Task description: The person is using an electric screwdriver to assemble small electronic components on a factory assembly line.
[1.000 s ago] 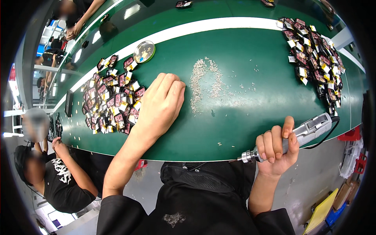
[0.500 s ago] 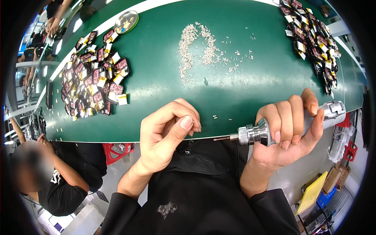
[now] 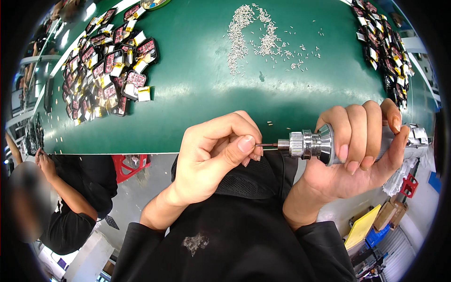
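Note:
My right hand (image 3: pixel 359 145) is wrapped round a grey and silver electric screwdriver (image 3: pixel 307 144), held level with its bit pointing left. The thin bit (image 3: pixel 268 144) reaches the fingertips of my left hand (image 3: pixel 221 152). Thumb and fingers of that hand are pinched together on a tiny screw, mostly hidden at the bit's tip. Both hands are over the near edge of the green table (image 3: pixel 197 89). A scattered heap of small pale screws (image 3: pixel 238 40) lies farther back, and a few loose screws (image 3: pixel 269 123) lie just beyond my hands.
Black-cased electronic units (image 3: pixel 115 61) with white and yellow parts are piled at the left. Another pile of such units (image 3: pixel 383 44) lies far right. A round dish (image 3: pixel 152 3) is at the back edge. Another person (image 3: pixel 75 197) sits at the left, beside a red stool (image 3: pixel 129 167).
The screwdriver's bit and my left fingertips, apart before, have come together. My right hand with the screwdriver is higher and farther right in view. The table's contents have shifted upward in the picture.

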`<state>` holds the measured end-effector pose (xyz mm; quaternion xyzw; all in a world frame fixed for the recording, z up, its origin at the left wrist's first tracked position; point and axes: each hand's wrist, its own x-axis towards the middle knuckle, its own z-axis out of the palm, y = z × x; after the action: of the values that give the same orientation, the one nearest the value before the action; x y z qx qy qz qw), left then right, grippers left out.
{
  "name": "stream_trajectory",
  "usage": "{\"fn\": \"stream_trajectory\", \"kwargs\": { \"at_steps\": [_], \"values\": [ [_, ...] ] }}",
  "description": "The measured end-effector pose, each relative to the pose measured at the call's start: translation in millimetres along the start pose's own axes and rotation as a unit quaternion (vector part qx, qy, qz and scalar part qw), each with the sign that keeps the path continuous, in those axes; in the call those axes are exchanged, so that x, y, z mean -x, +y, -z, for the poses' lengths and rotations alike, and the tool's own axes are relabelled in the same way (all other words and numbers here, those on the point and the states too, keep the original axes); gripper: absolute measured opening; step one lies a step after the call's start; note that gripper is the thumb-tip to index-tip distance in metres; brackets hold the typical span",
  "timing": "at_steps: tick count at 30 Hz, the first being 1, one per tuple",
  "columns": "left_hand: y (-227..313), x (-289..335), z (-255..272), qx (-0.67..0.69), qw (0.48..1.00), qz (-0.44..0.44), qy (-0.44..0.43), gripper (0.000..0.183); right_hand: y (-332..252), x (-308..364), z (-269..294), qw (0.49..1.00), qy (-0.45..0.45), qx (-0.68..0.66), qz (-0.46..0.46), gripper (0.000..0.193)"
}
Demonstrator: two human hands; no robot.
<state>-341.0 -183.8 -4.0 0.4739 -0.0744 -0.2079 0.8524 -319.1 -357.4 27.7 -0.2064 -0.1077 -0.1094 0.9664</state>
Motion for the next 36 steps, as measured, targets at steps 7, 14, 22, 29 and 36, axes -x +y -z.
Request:
{"fn": "stream_trajectory", "kwargs": {
  "at_steps": [7, 14, 22, 29, 36],
  "values": [
    [-7.9, -9.9, 2.7, -0.412, 0.883, -0.221, 0.031, 0.007, 1.7, -0.4, 5.2, 0.998, -0.002, 0.057, -0.003, 0.016],
    [7.3, -21.7, 3.4, -0.452, 0.866, -0.215, 0.017, 0.009, 2.8, -10.4, 11.0, 0.999, 0.021, 0.04, 0.01, 0.016],
    [91.4, -39.3, 46.3, -0.598, 0.766, -0.143, 0.187, 0.02, -2.7, -6.3, 28.7, 0.984, 0.164, 0.05, 0.047, 0.014],
    [156.5, -181.4, 123.3, -0.695, 0.685, -0.167, 0.141, 0.029, 4.7, 1.4, 34.6, 0.983, 0.184, 0.005, 0.028, 0.012],
    [124.4, -287.5, 142.4, -0.795, 0.563, -0.112, 0.194, 0.048, 6.1, -0.8, 39.4, 0.988, 0.154, 0.027, 0.007, 0.013]
  ]
}}
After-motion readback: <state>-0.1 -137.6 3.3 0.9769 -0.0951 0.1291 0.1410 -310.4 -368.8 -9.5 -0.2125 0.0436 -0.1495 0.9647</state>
